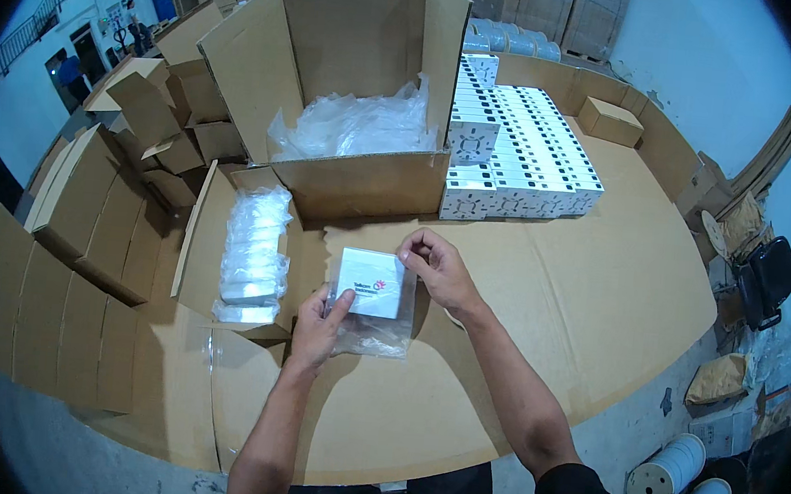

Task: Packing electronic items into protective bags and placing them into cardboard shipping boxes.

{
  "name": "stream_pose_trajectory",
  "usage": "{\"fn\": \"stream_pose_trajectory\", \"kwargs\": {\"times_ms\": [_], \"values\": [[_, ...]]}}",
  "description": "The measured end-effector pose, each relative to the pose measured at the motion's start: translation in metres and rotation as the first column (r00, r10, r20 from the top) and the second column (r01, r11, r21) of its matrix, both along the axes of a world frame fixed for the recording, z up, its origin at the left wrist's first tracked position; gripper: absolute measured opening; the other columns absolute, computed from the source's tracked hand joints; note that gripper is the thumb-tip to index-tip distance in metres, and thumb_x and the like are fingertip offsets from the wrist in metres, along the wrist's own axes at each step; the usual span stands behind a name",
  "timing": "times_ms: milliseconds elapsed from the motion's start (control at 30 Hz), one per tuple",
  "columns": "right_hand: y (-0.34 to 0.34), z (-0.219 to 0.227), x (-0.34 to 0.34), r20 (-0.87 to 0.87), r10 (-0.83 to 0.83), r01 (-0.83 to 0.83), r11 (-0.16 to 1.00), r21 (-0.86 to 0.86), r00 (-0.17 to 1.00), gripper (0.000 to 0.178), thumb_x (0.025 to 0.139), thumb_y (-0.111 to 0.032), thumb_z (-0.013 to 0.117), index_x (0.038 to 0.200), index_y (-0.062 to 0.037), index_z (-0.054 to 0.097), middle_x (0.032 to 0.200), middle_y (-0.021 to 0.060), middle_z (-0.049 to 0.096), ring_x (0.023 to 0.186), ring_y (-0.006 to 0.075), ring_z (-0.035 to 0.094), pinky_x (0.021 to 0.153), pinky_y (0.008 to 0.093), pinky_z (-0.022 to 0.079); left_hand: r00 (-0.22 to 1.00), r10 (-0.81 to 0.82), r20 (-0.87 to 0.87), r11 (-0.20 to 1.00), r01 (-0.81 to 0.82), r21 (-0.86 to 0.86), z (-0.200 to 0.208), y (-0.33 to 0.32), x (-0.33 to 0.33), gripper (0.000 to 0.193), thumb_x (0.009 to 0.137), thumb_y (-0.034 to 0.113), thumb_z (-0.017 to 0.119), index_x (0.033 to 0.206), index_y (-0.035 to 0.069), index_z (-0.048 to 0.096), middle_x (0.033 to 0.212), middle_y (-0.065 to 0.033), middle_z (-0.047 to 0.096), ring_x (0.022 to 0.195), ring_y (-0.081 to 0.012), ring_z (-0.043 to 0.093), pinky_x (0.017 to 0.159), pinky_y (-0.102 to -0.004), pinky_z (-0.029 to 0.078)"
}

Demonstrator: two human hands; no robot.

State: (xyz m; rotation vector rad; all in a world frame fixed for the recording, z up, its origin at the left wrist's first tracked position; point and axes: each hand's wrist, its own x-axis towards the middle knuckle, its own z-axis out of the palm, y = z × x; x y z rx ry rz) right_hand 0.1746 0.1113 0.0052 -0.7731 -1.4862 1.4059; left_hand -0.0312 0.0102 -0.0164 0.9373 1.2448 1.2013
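A flat white square box (371, 282) with a small printed mark is held over the cardboard-covered table. Clear plastic bag (373, 337) film shows below it and along its right side; I cannot tell whether the box is inside the bag. My left hand (315, 329) grips the lower left edge of the box, thumb on its face. At the top right corner, my right hand (438, 268) pinches with thumb and forefinger. Left of my hands, an open carton (195, 253) holds a row of bagged white boxes (254, 249).
A large open carton (354, 182) with clear plastic bags (359, 123) stands beyond my hands. Stacked white patterned boxes (526, 155) are at the back right, near a small brown carton (611, 122). Brown cartons (60, 312) line the left side. Cable reels (667, 473) lie on the floor at right.
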Motion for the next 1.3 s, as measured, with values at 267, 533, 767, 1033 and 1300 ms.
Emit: {"fn": "stream_pose_trajectory", "kwargs": {"times_ms": [267,533,767,1033,1300], "values": [[-0.005,-0.01,0.006,0.047,-0.018,0.034,0.931,-0.363,0.999,0.022,0.099,-0.017,0.066,0.112,-0.0017,0.058,0.094,0.0047,0.067,0.083,0.0109,0.064,0.071,0.0269,0.053,0.964,0.15,0.219,0.982,-0.172,0.083,-0.009,0.024,0.006,0.035,0.102,0.026,0.064,0.127,0.001,0.059,0.114,-0.0062,0.067,0.098,-0.0117,0.061,0.087,-0.0298,0.05],[-0.004,-0.022,-0.004,-0.086,-0.12,0.085,0.94,-0.331,0.989,0.013,0.101,-0.013,0.063,0.108,-0.0033,0.058,0.093,0.0043,0.068,0.079,0.0079,0.061,0.066,0.0235,0.049,0.971,0.045,0.234,0.982,-0.086,0.169,-0.014,0.034,0.003,0.033,0.103,0.025,0.061,0.126,0.0,0.059,0.113,-0.0071,0.067,0.103,-0.0133,0.062,0.09,-0.0304,0.05],[-0.011,-0.016,-0.013,-0.28,-0.155,0.033,0.917,-0.398,0.947,0.007,0.102,-0.01,0.059,0.107,-0.006,0.057,0.091,0.0047,0.067,0.079,0.0084,0.059,0.066,0.0235,0.048,0.962,0.145,0.232,0.966,-0.188,0.177,-0.032,0.039,-0.003,0.037,0.108,0.028,0.052,0.125,-0.001,0.064,0.113,-0.006,0.069,0.101,-0.0125,0.062,0.092,-0.0282,0.049],[-0.011,-0.003,-0.005,-0.44,-0.124,-0.055,0.927,-0.372,0.889,0.008,0.101,-0.008,0.06,0.108,-0.0075,0.057,0.1,0.0055,0.067,0.09,0.0119,0.063,0.083,0.0271,0.051,0.976,0.204,0.082,0.934,-0.219,0.282,0.01,0.036,0.008,0.037,0.109,0.029,0.047,0.126,0.002,0.066,0.117,-0.0048,0.069,0.104,-0.0122,0.062,0.095,-0.0266,0.047],[-0.014,-0.005,-0.004,-0.479,-0.071,-0.069,0.961,-0.268,0.875,0.01,0.098,-0.011,0.065,0.107,-0.0106,0.061,0.095,-0.0007,0.065,0.087,0.0082,0.059,0.076,0.0247,0.043,0.975,0.216,-0.05,0.927,-0.188,0.324,0.024,0.037,0.003,0.039,0.11,0.032,0.045,0.125,0.005,0.068,0.119,-0.0043,0.068,0.113,-0.0134,0.059,0.1,-0.0291,0.045]]}}
